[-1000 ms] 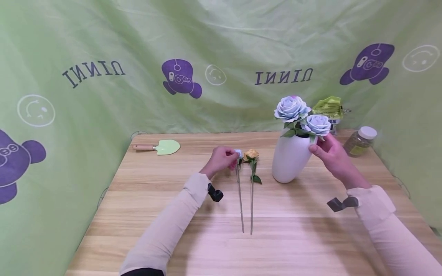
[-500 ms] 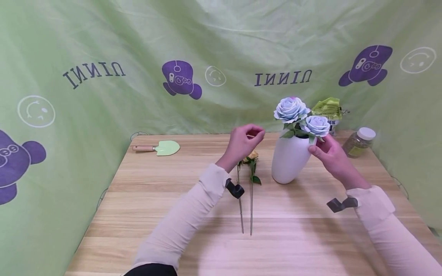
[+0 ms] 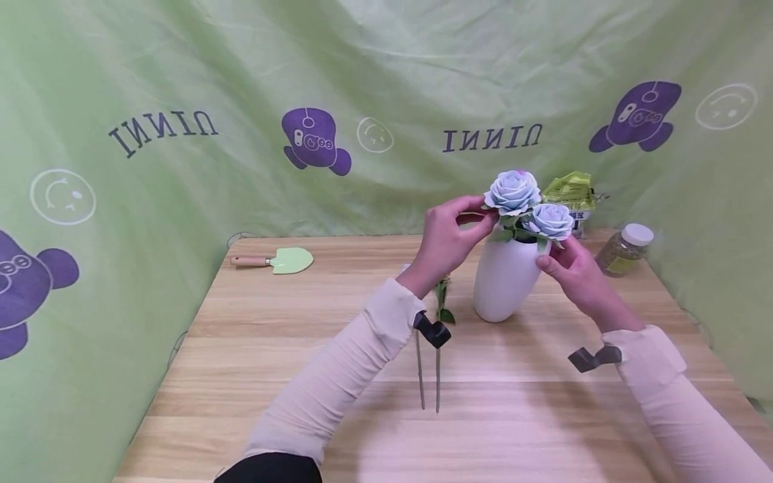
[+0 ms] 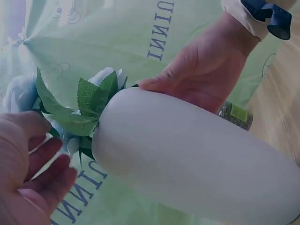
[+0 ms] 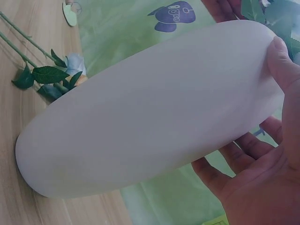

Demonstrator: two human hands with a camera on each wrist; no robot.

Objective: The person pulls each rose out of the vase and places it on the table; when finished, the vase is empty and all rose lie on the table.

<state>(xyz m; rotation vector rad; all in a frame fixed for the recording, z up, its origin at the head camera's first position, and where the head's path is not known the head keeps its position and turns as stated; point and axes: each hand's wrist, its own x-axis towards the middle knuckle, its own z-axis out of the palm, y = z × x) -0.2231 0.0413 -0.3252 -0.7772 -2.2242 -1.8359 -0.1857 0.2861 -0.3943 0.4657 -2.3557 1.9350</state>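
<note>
A white vase point(image 3: 506, 285) stands at the table's right-centre with two pale blue roses in its mouth. My right hand point(image 3: 576, 278) grips the vase near its rim, thumb on the front and fingers curled behind, as the right wrist view shows. At the taller, left rose point(image 3: 513, 192), my left hand point(image 3: 453, 235) pinches below the bloom with thumb and fingers. The other rose point(image 3: 551, 220) leans over the rim by my right fingers. Two cut stems point(image 3: 438, 382) lie under my left wrist; their blue bloom point(image 5: 75, 64) and orange bloom point(image 5: 82, 80) show partly in the right wrist view.
A green hand trowel point(image 3: 291, 260) with a wooden handle lies at the back left of the wooden table point(image 3: 272, 349). Behind the vase are a green bag point(image 3: 570, 191) and a white-lidded jar point(image 3: 625, 248). Printed green cloth point(image 3: 398, 181) hangs along the back.
My left hand has left the flowers lying on the table, moved right and up, and taken hold of the taller rose, which has shifted slightly. My right hand stays on the vase.
</note>
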